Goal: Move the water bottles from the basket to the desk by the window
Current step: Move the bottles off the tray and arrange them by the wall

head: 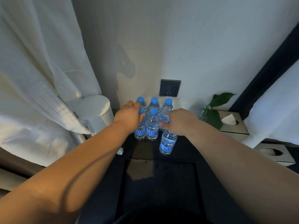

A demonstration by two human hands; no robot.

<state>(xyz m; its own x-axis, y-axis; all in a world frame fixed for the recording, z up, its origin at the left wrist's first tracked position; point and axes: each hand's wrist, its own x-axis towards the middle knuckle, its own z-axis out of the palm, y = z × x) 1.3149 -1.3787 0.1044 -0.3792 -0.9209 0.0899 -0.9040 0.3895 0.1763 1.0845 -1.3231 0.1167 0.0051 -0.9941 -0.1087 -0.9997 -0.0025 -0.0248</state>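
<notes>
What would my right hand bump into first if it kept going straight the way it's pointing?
Probably the back-right clear plastic water bottle with a blue cap, standing just beyond the right hand, which holds the front-right bottle; depth is unclear.

My right hand (pixel 179 121) hides the cap and neck of the nearest bottle (pixel 167 143), and my own fingertips. My left hand (pixel 129 117) covers part of another bottle (pixel 140 130). The label print is too small to read.

Bottles (pixel 152 126) – clear glossy plastic, smooth caps; desk (pixel 186 153) dark, matt; curtain (pixel 40 62) – rough-weave cloth.
</notes>
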